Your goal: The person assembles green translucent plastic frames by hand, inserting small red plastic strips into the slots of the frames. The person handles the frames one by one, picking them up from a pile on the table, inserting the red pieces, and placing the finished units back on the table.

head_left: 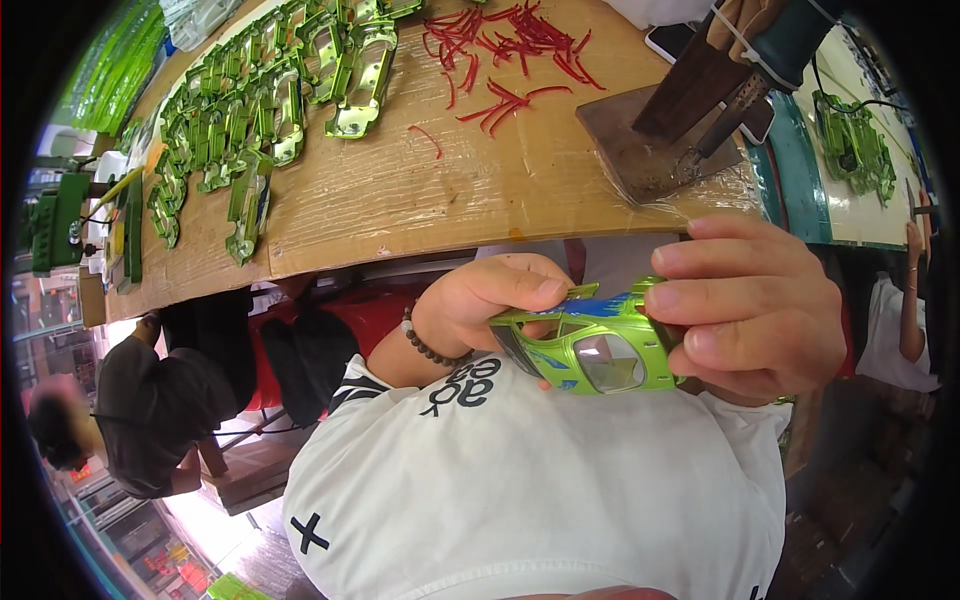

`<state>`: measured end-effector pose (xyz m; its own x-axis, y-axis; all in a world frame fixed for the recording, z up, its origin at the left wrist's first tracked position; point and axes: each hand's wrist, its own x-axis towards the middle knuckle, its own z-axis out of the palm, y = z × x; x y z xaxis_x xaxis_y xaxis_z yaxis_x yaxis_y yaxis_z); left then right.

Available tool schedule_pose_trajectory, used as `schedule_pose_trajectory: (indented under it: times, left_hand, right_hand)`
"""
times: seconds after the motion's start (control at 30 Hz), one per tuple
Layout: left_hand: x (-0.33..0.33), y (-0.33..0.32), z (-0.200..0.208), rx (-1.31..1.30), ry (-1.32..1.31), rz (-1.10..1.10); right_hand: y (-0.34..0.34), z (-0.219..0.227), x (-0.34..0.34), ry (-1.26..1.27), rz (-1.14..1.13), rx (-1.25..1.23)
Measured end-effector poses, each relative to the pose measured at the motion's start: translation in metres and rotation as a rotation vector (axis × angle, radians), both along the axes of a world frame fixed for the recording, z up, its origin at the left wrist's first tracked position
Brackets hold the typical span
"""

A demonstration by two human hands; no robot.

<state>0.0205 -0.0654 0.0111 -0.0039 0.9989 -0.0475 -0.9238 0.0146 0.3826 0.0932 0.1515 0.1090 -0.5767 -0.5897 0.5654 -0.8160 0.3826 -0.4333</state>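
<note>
A bright green toy car body shell (600, 325) with blue graphics and a window opening is held between both hands, in front of my white shirt and just off the table's near edge. My left hand (485, 295), with a dark bead bracelet at the wrist, grips one end, its thumb on top. My right hand (755, 300) is closed around the other end, fingertips pressed along the shell's edge. The shell is tilted on its side. The undersides of the fingers are partly hidden behind it.
Rows of green car shells (245, 110) cover the table's left part. Thin red strips (530, 40) lie scattered at the back. A tool stands on a flat metal base (620, 140) at right. More green parts (855, 150) lie beyond. Another person (170, 420) sits at left.
</note>
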Motion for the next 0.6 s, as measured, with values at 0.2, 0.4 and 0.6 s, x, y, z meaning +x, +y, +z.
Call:
schedule_pose_trajectory:
  times: [0.2,0.4,0.6]
  left_hand:
    - [0.000,0.002,0.001,0.015,-0.015,0.022]
    - [0.000,0.003,-0.001,0.045,-0.044,0.013]
    - [0.001,0.003,-0.003,0.050,-0.067,0.033]
  right_hand:
    - [0.001,0.000,0.002,-0.042,-0.022,-0.014]
    - [0.002,-0.012,0.003,-0.011,-0.020,-0.094]
    - [-0.002,-0.013,0.006,0.030,-0.086,-0.099]
